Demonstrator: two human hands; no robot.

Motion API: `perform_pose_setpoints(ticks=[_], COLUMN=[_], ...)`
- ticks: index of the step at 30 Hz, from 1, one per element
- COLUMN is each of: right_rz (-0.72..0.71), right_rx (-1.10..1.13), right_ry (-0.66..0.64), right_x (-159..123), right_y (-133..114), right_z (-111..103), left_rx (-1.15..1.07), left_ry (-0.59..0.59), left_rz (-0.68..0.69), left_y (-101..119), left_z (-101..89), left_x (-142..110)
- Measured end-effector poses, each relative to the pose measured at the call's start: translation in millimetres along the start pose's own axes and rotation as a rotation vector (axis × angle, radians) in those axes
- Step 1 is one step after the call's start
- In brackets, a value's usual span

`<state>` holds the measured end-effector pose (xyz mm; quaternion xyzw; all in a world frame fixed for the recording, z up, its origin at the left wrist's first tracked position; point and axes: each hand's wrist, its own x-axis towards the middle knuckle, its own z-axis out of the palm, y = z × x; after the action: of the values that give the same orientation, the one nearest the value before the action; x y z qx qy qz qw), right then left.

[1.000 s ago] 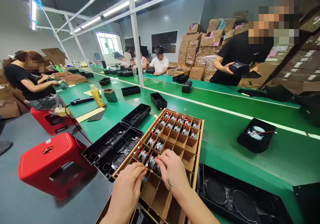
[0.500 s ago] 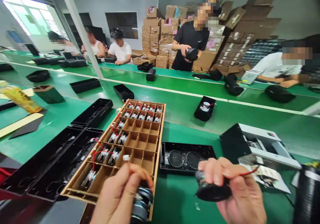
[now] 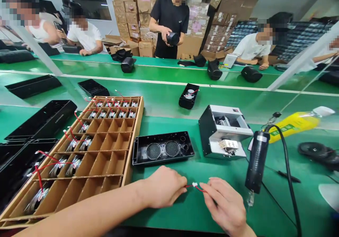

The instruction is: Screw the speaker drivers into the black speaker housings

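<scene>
My left hand (image 3: 165,186) is closed, palm down, on a red wire that comes out past its fingertips. Facing it, my right hand (image 3: 225,202) pinches red wire (image 3: 200,189) between thumb and fingers. Between the two hands shows a small white connector (image 3: 195,184). Whatever hangs from the wires under the hands is hidden. Just behind them lies a black speaker housing (image 3: 137,151) with two round grilles, its hollow side up. To the left stands a divided cardboard box (image 3: 106,159) holding several speaker drivers (image 3: 71,168) with red leads.
A grey and black machine (image 3: 225,131) stands behind my right hand. An electric screwdriver (image 3: 256,163) hangs at the right, near a yellow bottle (image 3: 296,126). Black housings (image 3: 42,119) lie at left. Another housing with a driver (image 3: 189,96) sits on the green belt. Several people work opposite.
My hands have come together over the bench, with red wires and a white connector between them. The drivers they held earlier are out of sight. The view has turned right.
</scene>
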<state>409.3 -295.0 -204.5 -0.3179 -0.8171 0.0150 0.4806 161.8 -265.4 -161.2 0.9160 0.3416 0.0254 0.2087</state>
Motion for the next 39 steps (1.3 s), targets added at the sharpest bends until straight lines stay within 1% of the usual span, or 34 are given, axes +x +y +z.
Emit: perform_pose_setpoints(ticks=[2,5,7,9,13,16,18,20,22,24,26,29,31,33,34,36,38,39], right_rz=[0.082,0.212,0.242,0.237,0.214,0.228,0.227,0.202,0.175,0.18,0.216,0.28,0.309,0.344,0.363,0.375,0.344,0.329], right_rx=[0.033,0.078,0.121,0.169,0.24,0.268,0.29,0.308,0.265,0.148,0.016,-0.053,-0.003,0.119,0.2,0.345,0.403,0.399], right_ry=[0.047,0.11,0.098,0.051,-0.022,-0.071,-0.12,-0.172,-0.267,-0.404,-0.546,-0.687,-0.73,-0.759,-0.765,-0.726,-0.609,-0.549], right_x=[-6.7,-11.3,-9.9,-6.3,-0.1,1.0,0.3,-1.8,-5.6,-10.9,-16.7,-21.0,-16.9,-4.2,5.6,31.6,63.4,80.1], right_y=[-7.7,-20.1,-29.1,-39.0,-58.9,-65.5,-61.8,-51.1,-36.4,-22.6,-13.7,-10.8,-11.7,-11.1,-9.5,-2.5,8.8,15.4], right_z=[4.9,4.2,3.6,7.1,25.3,32.1,25.4,9.2,-11.9,-31.2,-42.6,-42.1,-37.2,-36.6,-38.9,-46.7,-51.8,-50.8], left_rx=[0.033,0.049,0.042,0.03,0.04,0.105,0.114,0.089,0.06,0.035,0.014,-0.079,-0.156,-0.193,-0.186,-0.133,-0.047,0.002], left_ry=[0.027,0.09,0.138,0.18,0.233,0.195,0.137,0.101,0.086,0.073,0.071,0.129,0.186,0.235,0.26,0.295,0.295,0.278], left_rz=[0.03,0.008,-0.057,-0.141,-0.316,-0.439,-0.469,-0.456,-0.424,-0.403,-0.396,-0.409,-0.442,-0.472,-0.48,-0.486,-0.491,-0.495], left_y=[-0.1,5.1,10.7,16.8,26.9,29.5,28.4,25.9,23.9,23.5,25.2,28.1,26.9,21.0,16.3,4.0,-10.0,-17.1], left_z=[0.0,-3.4,-6.0,-6.9,0.2,7.1,7.9,5.3,0.9,-4.8,-13.2,-36.5,-59.3,-83.8,-95.0,-112.2,-120.9,-122.2], left_x=[0.0,-13.4,-27.9,-43.0,-66.2,-71.6,-68.6,-62.9,-57.6,-55.1,-55.9,-62.3,-69.0,-76.3,-79.6,-83.8,-82.5,-79.4])
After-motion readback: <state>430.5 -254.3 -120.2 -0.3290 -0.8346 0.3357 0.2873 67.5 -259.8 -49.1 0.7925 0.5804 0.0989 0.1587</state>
